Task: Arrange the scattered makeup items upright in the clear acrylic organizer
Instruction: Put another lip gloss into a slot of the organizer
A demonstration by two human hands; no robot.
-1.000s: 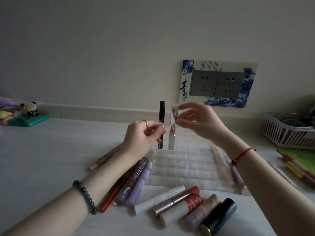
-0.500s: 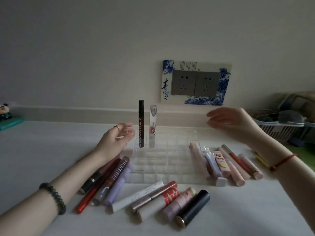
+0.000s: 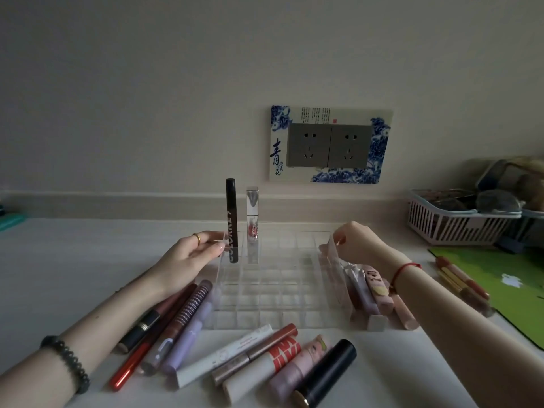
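Note:
The clear acrylic organizer (image 3: 273, 293) sits mid-table. A black mascara tube (image 3: 231, 219) and a silver-capped lip gloss (image 3: 252, 225) stand upright in its back-left cells. My left hand (image 3: 191, 257) pinches the organizer's back-left corner. My right hand (image 3: 362, 245) grips the top end of a pale pink tube (image 3: 334, 269) that slants along the organizer's right wall. More tubes (image 3: 374, 290) lie flat to the right. Others lie in front, among them a black lipstick (image 3: 326, 372). On the left lie a red pencil (image 3: 132, 366) and purple tubes (image 3: 188, 334).
A white slatted basket (image 3: 459, 222) full of items stands at the back right. A green mat (image 3: 512, 287) with several pencils (image 3: 462, 284) lies on the right. A wall socket plate (image 3: 329, 145) is behind the organizer. A teal object (image 3: 10, 222) sits at the far left edge.
Both hands let go of the two upright tubes. My left hand dropped to the organizer's corner. My right hand swung right and down and took hold of the pale pink tube.

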